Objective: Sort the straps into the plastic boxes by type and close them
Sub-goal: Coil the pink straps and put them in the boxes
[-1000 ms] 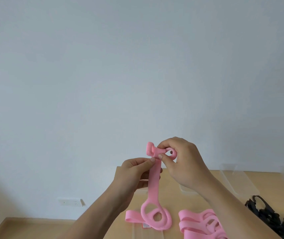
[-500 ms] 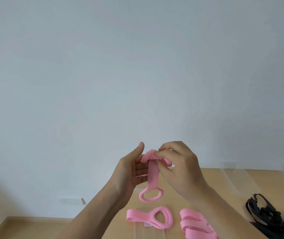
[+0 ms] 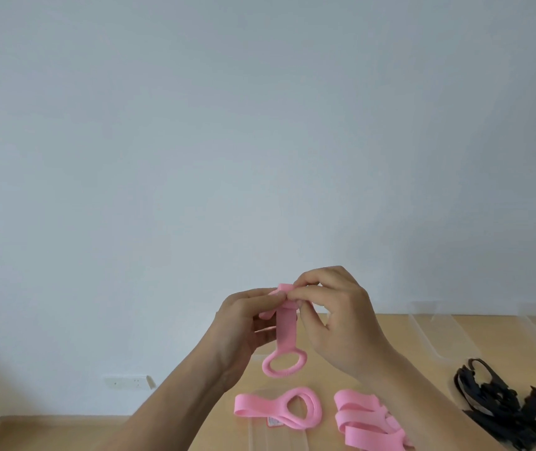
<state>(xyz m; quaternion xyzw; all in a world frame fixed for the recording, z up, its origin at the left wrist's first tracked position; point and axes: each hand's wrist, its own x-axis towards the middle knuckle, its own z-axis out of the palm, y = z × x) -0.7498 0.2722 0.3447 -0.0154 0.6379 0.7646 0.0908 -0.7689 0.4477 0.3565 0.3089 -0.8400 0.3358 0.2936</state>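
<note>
Head view, left hand (image 3: 243,323) and right hand (image 3: 335,317) meeting, both pinching the folded top of a pink strap (image 3: 284,346), its ring dangling above the wooden table (image 3: 374,333), more pink straps (image 3: 367,418) lying below, black straps (image 3: 514,408) piling right.

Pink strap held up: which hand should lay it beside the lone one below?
Probably left. Left hand and right hand both pinch the held strap, but the lone strap sits beside the left forearm; the right forearm crosses the pink pile.
</note>
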